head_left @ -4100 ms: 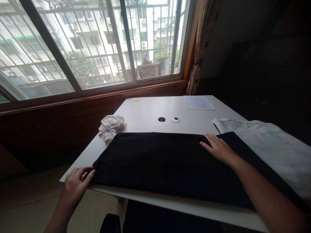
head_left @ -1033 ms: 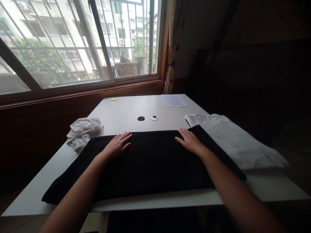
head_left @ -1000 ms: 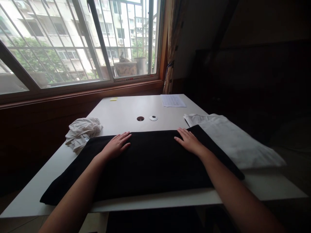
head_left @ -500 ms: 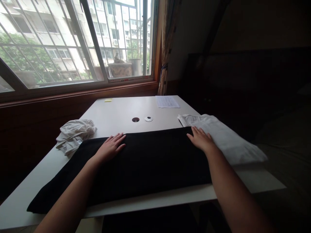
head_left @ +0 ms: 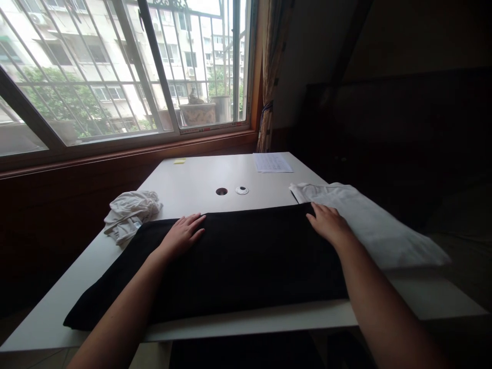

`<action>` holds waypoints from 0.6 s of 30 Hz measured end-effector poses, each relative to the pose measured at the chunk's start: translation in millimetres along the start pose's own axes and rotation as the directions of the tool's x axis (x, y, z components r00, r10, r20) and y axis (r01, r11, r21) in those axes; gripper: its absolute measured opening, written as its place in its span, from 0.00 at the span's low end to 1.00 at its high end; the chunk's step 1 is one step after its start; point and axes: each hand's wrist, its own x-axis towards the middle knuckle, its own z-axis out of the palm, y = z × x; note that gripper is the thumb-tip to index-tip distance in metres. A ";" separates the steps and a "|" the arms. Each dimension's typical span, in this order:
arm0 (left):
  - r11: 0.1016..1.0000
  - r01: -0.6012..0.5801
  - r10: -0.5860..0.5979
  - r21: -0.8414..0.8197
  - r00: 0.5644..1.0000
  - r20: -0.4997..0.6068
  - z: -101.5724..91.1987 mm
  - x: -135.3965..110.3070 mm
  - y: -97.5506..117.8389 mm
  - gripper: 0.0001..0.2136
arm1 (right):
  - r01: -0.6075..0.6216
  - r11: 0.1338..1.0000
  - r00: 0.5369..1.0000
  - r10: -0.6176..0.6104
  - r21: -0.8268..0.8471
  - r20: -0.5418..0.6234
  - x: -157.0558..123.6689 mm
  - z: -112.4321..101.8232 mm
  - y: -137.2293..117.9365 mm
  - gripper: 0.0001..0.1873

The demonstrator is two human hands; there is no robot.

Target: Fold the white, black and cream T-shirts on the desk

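A black folded cloth garment (head_left: 253, 261) lies flat across the near part of the white table (head_left: 192, 179); its exact kind cannot be made out. On its upper left part rests my left hand (head_left: 183, 233), palm down with fingers stretched toward the far edge. My right hand (head_left: 326, 220) lies at the cloth's far right corner, fingers extended and thumb apart. Neither hand grips the fabric. Just right of my right hand is a folded white cloth (head_left: 369, 220), partly hidden by my forearm. A crumpled white cloth (head_left: 132, 215) sits by the black garment's left end.
Toward the back are a printed paper sheet (head_left: 272, 162) and a yellow sticky note (head_left: 179, 161). A round cable hole (head_left: 222, 191) and its white cover (head_left: 242, 190) are mid-table. Beyond stands a barred window (head_left: 115, 77) with a tied curtain (head_left: 266, 123).
The view has turned slightly left, so everything appears shifted to the right. Both hands stay in about the same places on the black garment, which looks unchanged.
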 end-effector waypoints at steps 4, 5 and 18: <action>0.998 0.026 -0.022 0.049 0.997 -0.073 -3.0 -1.1 0.1 0.25 | -0.034 0.999 0.998 0.035 0.020 -0.053 -1.6 -6.4 -0.8 0.31; 0.997 0.042 -0.036 0.071 0.996 -0.085 -4.0 -1.3 -0.3 0.25 | -0.038 0.999 0.997 0.040 0.029 -0.064 -1.7 -7.3 -0.5 0.31; 0.905 0.396 -0.386 0.153 0.918 -0.093 -23.4 -10.8 -43.8 0.22 | -0.221 0.968 0.972 0.228 0.116 -0.053 -4.2 -11.3 3.9 0.32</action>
